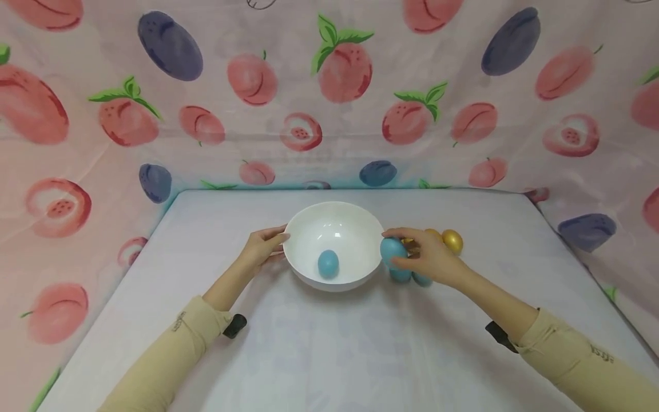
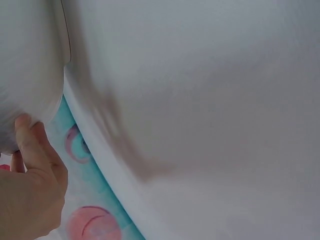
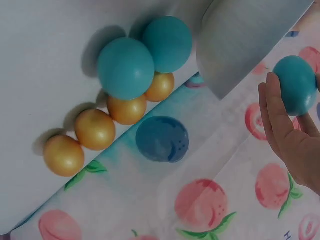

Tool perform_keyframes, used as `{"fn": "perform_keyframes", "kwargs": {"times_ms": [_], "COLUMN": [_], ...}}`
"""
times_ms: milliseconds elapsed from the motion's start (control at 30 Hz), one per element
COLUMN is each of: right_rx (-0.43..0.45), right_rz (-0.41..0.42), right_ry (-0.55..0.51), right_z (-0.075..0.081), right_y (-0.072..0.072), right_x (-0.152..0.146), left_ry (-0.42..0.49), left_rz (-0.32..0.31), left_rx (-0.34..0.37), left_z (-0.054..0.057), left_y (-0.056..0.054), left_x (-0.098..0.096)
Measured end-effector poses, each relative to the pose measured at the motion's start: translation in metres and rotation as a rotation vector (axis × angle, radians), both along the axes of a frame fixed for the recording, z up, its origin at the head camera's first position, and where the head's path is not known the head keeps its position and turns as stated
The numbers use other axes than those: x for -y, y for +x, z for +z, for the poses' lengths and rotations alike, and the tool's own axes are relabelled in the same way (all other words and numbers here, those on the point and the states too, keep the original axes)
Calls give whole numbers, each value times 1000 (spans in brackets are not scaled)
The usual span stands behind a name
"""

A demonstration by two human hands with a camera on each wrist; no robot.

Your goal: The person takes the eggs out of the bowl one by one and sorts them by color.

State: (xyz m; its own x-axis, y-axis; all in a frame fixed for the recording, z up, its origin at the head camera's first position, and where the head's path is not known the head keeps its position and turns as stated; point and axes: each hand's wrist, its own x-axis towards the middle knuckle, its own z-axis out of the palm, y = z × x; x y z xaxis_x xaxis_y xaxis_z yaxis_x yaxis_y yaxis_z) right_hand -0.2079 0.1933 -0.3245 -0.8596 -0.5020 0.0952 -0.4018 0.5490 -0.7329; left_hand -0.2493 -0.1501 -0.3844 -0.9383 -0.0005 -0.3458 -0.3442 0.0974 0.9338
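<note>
A white bowl (image 1: 334, 226) stands in the middle of the table, with one blue egg (image 1: 328, 264) inside it. My left hand (image 1: 259, 249) holds the bowl by its left rim, thumb on top; the left wrist view shows the fingers (image 2: 31, 145) against the bowl's side. Just outside the bowl's right rim, my right hand (image 1: 429, 256) grips another blue egg (image 1: 393, 253) between thumb and fingers. In the right wrist view that held egg (image 3: 296, 86) is up off the table. Beneath it lie two more blue eggs (image 3: 126, 68).
Several golden eggs (image 3: 95, 129) lie in a row behind the loose blue eggs on the white table (image 1: 329, 355). A fruit-print cloth (image 1: 340, 131) hangs behind the table and along its sides.
</note>
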Motion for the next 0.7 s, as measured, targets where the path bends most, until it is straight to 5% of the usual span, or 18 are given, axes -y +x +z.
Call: {"fn": "perform_keyframes", "kwargs": {"times_ms": [367, 700], "right_rx": [5, 6], "right_rz": [-129, -150], "right_ry": [73, 139], "right_z": [-9, -31], "right_y": [17, -4], "right_x": [-43, -86], "left_ry": [-14, -32], "left_rz": [-4, -3], "left_rx": [33, 42], "left_z": [3, 4], "left_y": [2, 0], "left_x": [-1, -1]}}
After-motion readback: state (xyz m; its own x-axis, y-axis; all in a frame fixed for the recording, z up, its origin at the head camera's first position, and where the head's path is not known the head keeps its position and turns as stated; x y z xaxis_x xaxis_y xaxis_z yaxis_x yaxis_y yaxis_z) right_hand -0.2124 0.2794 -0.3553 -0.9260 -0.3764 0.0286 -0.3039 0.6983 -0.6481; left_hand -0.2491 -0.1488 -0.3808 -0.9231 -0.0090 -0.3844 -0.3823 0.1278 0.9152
